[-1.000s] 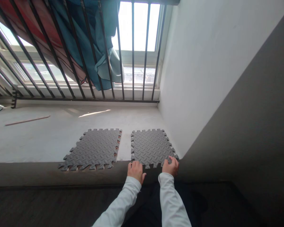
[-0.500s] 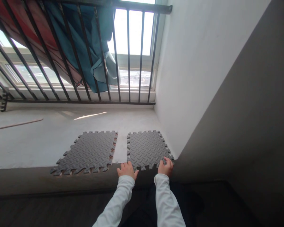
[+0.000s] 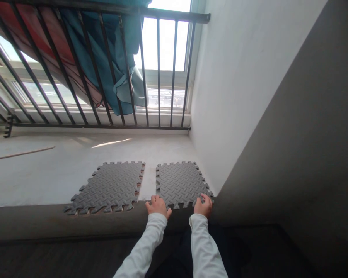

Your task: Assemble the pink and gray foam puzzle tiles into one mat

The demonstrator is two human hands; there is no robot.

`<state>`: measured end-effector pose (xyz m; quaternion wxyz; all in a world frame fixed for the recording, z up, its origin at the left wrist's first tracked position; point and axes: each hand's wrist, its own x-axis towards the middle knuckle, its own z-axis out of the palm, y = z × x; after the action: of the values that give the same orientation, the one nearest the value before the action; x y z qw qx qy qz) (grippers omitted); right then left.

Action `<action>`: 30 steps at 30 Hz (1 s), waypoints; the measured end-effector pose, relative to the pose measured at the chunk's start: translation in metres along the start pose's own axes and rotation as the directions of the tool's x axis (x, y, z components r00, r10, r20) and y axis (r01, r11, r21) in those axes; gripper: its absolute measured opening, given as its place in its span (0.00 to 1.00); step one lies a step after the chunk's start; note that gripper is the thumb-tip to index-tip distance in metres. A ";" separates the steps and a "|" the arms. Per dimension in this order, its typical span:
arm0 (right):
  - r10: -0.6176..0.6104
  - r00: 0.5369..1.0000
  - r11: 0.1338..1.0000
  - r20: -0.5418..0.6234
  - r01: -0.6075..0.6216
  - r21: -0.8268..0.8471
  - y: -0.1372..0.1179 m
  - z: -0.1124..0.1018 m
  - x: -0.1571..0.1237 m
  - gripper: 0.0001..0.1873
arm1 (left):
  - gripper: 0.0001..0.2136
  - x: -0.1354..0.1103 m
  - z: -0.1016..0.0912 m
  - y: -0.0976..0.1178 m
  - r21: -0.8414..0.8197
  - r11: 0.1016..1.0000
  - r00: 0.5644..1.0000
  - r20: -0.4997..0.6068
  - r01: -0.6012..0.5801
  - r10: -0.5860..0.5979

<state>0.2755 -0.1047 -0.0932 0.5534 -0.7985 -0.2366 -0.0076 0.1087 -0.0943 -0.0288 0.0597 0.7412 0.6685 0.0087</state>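
Observation:
Two grey interlocking foam mat tiles lie on a white ledge, with a narrow gap between them. Along the front edge of the right foam tile (image 3: 179, 181) are both of my hands. My left hand (image 3: 158, 206) rests at its front left corner, fingers spread and thumb apart. At the front right corner, my right hand (image 3: 203, 205) has its thumb and fingers curled around the tile's edge. The left foam tile (image 3: 110, 183) overhangs the ledge's front edge, and neither hand touches it. Both tiles have toothed borders and a raised tread pattern.
A black metal railing (image 3: 104, 126) runs behind the tiles, before a window. Red and blue-green cloth (image 3: 104, 58) hangs behind its bars. A white wall (image 3: 229, 96) closes the right side. A thin stick (image 3: 24, 153) lies on the ledge (image 3: 31, 181) at left.
My left hand has shifted slightly to the right. The right hand and both tiles are nearly where they were; the view has tilted up a little.

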 end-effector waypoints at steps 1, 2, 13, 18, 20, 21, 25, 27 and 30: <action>-0.005 1.000 1.000 -0.008 0.005 0.019 0.001 -0.001 0.002 0.16 | 0.18 0.002 -0.002 -0.001 -0.006 1.000 0.999 -0.026 -0.020 0.020; -0.013 1.000 0.999 -0.020 0.014 0.040 0.002 -0.001 0.004 0.16 | 0.17 0.004 -0.005 -0.002 -0.014 0.999 0.997 -0.059 -0.040 0.039; 0.007 0.995 0.999 -0.095 -0.004 0.038 -0.016 -0.008 0.000 0.15 | 0.14 0.038 -0.083 -0.112 0.104 0.983 0.766 -0.616 -0.152 0.183; 0.021 0.999 0.999 -0.045 -0.019 0.049 -0.019 -0.007 -0.001 0.16 | 0.13 0.034 -0.107 -0.206 0.170 0.981 0.706 -0.684 -0.091 0.184; 0.006 0.999 0.999 -0.036 -0.004 0.046 -0.019 -0.005 -0.002 0.16 | 0.13 0.029 -0.111 -0.240 0.191 0.981 0.711 -0.684 -0.046 0.166; 0.000 0.999 0.999 -0.036 0.002 0.042 -0.019 -0.004 -0.003 0.16 | 0.13 0.026 -0.111 -0.255 0.205 0.978 0.711 -0.684 -0.024 0.161; -0.009 1.000 1.000 -0.007 0.009 0.022 -0.012 0.002 -0.002 0.15 | 0.13 0.015 -0.101 -0.302 0.246 0.969 0.732 -0.664 0.018 0.155; -0.005 1.000 1.000 0.030 0.004 0.017 -0.008 0.004 0.000 0.15 | 0.13 0.012 -0.089 -0.318 0.229 0.972 0.758 -0.642 0.045 0.117; 0.003 0.998 1.000 0.056 -0.004 0.026 -0.003 0.006 0.001 0.15 | 0.13 0.014 -0.066 -0.335 0.162 0.983 0.801 -0.598 0.087 0.028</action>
<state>0.2741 -0.0981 -0.0922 0.5572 -0.7915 -0.2507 0.0187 -0.2276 -0.0423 0.0019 -0.2216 0.6925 0.6625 0.1799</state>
